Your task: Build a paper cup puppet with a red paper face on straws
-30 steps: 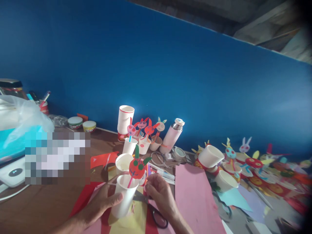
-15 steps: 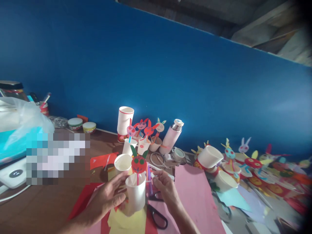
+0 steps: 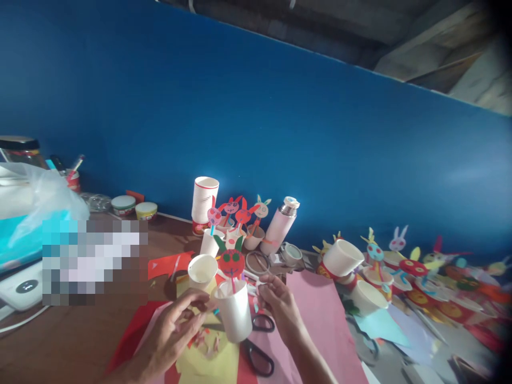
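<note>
- Landmark: white paper cup (image 3: pixel 236 314), front middle, between the hands, leaning slightly; it bears a red rabbit-like face (image 3: pixel 231 264) with green ears and eyes, on a pink straw (image 3: pixel 234 286).
- Left hand (image 3: pixel 166 330): just left of the landmark cup, thumb and fingers curled with a gap between them; contact with the cup hard to tell.
- Right hand (image 3: pixel 284 309): right of the cup, apart from the left hand; thumb and fingertips drawn together, whether on anything cannot tell.
- Scissors (image 3: pixel 261 358): black-handled, beside and in front of the cup, on the paper.
- Yellow paper (image 3: pixel 206 365): in front and to the left of the cup, strewn with small scraps (image 3: pixel 207 340).
- Pink sheet (image 3: pixel 316 325): right of the cup, past the right hand.
- Second white cup (image 3: pixel 202 271): behind and left of the landmark cup, mouth up.
- Farther behind it: a cup stack (image 3: pixel 205 200), several face-bearing cups (image 3: pixel 253 238), a pale flask (image 3: pixel 279 229).
- Well right of it: more decorated cups (image 3: pixel 378 280), many eared.
</note>
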